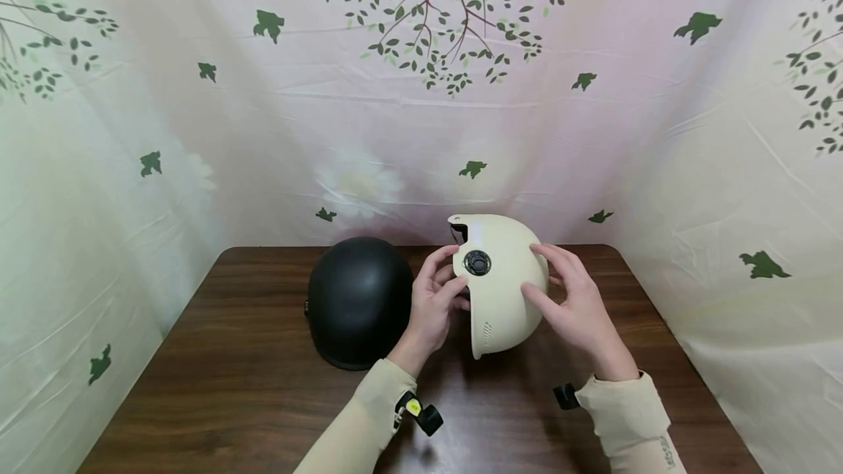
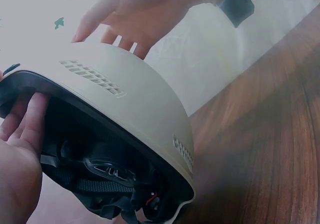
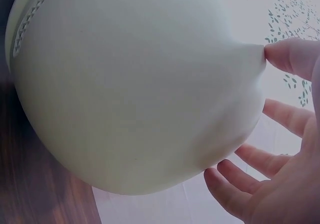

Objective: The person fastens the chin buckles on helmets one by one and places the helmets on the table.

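A cream helmet [image 1: 507, 291] is tilted on its side, its opening turned toward the left hand. A round black fitting [image 1: 477, 262] sits on its shell. The left hand [image 1: 435, 302] grips the helmet's rim, with some fingers inside the opening. In the left wrist view, dark padding and straps [image 2: 107, 169] show inside. Spread fingertips of the right hand [image 1: 579, 306] touch the rounded shell from the right; the right wrist view shows its fingers [image 3: 255, 161] only lightly bent along the dome. A black helmet [image 1: 358, 302] rests dome up on the table, left of the left hand.
The dark wooden table [image 1: 217, 379] reaches back to a pale curtain [image 1: 395, 130] printed with leaves and birds. Curtains also hang along the left and right sides. Both wrists wear small black cameras.
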A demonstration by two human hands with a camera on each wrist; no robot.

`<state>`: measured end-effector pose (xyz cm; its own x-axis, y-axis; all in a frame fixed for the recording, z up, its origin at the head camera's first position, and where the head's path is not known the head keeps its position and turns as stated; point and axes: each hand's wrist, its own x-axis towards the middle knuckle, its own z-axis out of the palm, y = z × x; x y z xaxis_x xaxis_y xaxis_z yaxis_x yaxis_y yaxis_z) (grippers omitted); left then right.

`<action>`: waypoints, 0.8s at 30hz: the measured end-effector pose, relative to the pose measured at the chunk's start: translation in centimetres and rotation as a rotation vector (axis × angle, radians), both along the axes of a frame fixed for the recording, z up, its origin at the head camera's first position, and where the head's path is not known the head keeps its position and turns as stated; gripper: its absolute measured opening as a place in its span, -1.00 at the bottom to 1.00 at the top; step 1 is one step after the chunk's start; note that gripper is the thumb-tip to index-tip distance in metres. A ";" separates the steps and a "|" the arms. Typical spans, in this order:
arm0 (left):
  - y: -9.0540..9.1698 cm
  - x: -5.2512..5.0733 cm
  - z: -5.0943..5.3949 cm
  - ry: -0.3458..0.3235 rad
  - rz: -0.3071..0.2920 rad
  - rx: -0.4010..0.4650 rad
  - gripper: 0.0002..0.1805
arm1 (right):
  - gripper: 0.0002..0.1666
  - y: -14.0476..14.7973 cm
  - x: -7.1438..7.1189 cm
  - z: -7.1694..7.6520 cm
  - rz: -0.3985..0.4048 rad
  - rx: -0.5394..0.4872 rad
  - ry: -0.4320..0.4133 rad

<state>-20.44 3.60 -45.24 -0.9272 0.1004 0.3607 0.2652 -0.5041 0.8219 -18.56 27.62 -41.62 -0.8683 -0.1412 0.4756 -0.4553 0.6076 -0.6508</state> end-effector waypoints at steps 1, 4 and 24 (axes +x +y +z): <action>0.0 0.0 -0.1 -0.006 -0.001 0.006 -0.42 | -0.29 0.0 0.0 0.0 0.001 -0.001 -0.004; -0.1 -0.1 -0.2 -0.029 -0.013 0.032 -0.41 | -0.28 0.1 0.0 0.1 -0.002 -0.006 -0.017; -2.0 0.0 0.5 -0.085 0.057 -0.139 -0.45 | -0.21 0.7 -0.5 -0.8 0.010 -0.035 -0.073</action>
